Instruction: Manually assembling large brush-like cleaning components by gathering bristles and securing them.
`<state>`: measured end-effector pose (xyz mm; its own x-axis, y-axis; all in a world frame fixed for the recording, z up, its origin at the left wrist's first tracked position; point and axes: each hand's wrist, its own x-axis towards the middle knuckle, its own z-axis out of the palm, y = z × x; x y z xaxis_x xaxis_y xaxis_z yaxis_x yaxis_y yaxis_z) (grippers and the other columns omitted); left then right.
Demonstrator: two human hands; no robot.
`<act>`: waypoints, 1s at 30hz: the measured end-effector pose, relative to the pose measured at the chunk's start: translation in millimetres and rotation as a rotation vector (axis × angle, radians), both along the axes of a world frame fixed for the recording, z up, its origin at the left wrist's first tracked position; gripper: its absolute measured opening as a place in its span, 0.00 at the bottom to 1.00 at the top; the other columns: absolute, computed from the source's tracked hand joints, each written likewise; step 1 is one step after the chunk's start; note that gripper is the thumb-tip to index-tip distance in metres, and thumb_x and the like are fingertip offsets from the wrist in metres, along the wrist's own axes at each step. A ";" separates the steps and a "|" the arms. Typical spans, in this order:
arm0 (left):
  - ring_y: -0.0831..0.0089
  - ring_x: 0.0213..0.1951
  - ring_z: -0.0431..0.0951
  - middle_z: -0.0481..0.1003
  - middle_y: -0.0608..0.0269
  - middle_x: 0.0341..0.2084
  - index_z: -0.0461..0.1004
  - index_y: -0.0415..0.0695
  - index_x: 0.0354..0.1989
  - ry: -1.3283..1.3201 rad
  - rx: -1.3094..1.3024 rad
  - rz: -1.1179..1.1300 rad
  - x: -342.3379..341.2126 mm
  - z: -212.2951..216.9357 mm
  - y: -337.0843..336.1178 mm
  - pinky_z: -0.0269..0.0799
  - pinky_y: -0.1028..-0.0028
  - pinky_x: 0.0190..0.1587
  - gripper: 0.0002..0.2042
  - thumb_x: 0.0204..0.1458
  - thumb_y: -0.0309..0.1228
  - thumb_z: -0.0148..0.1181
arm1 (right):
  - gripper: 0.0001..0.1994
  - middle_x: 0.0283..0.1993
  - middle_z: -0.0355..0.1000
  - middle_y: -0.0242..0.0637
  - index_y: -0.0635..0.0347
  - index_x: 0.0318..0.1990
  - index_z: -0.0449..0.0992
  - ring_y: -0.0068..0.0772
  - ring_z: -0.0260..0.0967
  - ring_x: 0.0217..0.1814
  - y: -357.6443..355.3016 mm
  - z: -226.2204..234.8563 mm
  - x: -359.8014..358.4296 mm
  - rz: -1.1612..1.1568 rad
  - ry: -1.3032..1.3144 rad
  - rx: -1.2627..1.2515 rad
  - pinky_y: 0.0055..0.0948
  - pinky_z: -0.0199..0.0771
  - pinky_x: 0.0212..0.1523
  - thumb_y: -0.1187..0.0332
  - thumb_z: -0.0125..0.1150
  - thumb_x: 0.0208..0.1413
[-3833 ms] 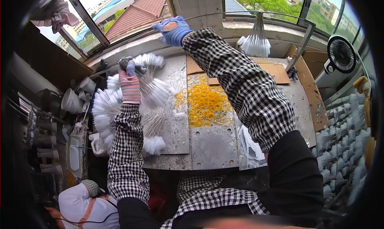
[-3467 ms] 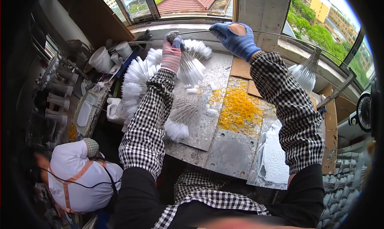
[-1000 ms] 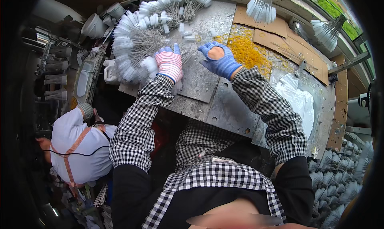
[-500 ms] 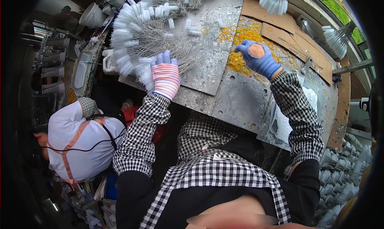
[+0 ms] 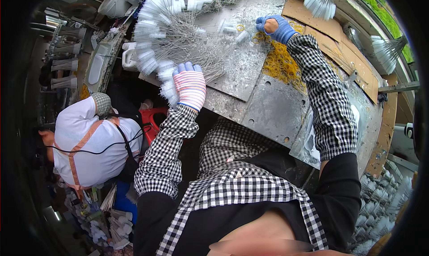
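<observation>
My left hand (image 5: 190, 86), in a striped pink and white glove with blue fingertips, lies fairly flat with fingers stretched forward. It rests at the near edge of a pile of white bottle brushes (image 5: 147, 37) with twisted wire stems. My right hand (image 5: 276, 29), in a blue glove with a bare patch on its back, is at the far left side of a heap of yellow rings (image 5: 283, 64). Its fingers are bent and pressed together; whatever is between them is hidden. Loose white brushes (image 5: 241, 36) lie just left of it on the grey metal worktop (image 5: 228, 84).
Cardboard sheets (image 5: 304, 14) cover the far right of the worktop. Bunches of brushes (image 5: 321, 3) stand beyond, near the window. A white plastic sheet (image 5: 308, 137) lies at the right. On the left, a co-worker (image 5: 98, 144) in white sits beside a red chair (image 5: 154, 122).
My right hand has moved farther away and to the left, from above the yellow rings to their far left side. My left hand stays by the brushes. The whole view has shifted slightly.
</observation>
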<state>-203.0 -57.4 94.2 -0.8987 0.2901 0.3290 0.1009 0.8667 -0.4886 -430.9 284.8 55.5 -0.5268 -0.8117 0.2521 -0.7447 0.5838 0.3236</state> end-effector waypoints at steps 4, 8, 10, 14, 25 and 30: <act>0.62 0.47 0.75 0.74 0.62 0.39 0.75 0.48 0.43 -0.168 0.107 0.056 1.1 -0.7 -3.9 0.67 0.55 0.49 0.11 0.53 0.35 0.55 | 0.14 0.42 0.78 0.37 0.51 0.51 0.77 0.43 0.79 0.43 2.5 25.4 0.4 0.107 0.095 -0.200 0.39 0.83 0.43 0.75 0.55 0.58; 0.64 0.45 0.76 0.75 0.62 0.37 0.75 0.48 0.44 -0.147 0.103 0.019 22.2 7.1 0.1 0.67 0.56 0.51 0.10 0.56 0.35 0.54 | 0.08 0.28 0.75 0.43 0.55 0.42 0.74 0.48 0.77 0.32 -9.8 75.9 41.9 -0.149 -0.098 -0.198 0.47 0.78 0.34 0.72 0.58 0.55; 0.64 0.45 0.76 0.75 0.62 0.37 0.75 0.49 0.44 -0.162 0.122 0.022 22.4 0.8 -0.1 0.67 0.54 0.53 0.10 0.56 0.35 0.54 | 0.08 0.21 0.70 0.41 0.55 0.39 0.72 0.48 0.74 0.27 -26.0 71.7 55.8 -0.014 0.057 -0.400 0.46 0.76 0.33 0.68 0.59 0.53; 0.61 0.52 0.74 0.75 0.61 0.45 0.75 0.49 0.47 -0.255 0.121 0.011 20.1 -3.2 -3.3 0.65 0.51 0.57 0.12 0.57 0.35 0.52 | 0.13 0.23 0.73 0.40 0.50 0.48 0.74 0.48 0.75 0.31 -65.8 59.7 85.8 -0.108 -0.104 -0.222 0.43 0.76 0.47 0.62 0.56 0.57; 0.62 0.47 0.77 0.77 0.60 0.39 0.76 0.47 0.47 -0.321 0.130 -0.015 1.6 1.7 -1.7 0.70 0.55 0.52 0.13 0.55 0.33 0.54 | 0.08 0.30 0.76 0.46 0.58 0.39 0.75 0.52 0.77 0.35 -67.8 29.5 139.5 -0.092 -0.357 0.076 0.46 0.77 0.34 0.66 0.51 0.60; 0.61 0.50 0.76 0.77 0.61 0.41 0.76 0.49 0.45 -0.394 0.160 0.004 3.7 35.2 -13.5 0.70 0.55 0.53 0.16 0.46 0.36 0.64 | 0.12 0.30 0.76 0.45 0.61 0.41 0.74 0.52 0.77 0.37 -10.8 79.3 185.6 -0.170 -0.390 -0.196 0.43 0.78 0.40 0.62 0.50 0.65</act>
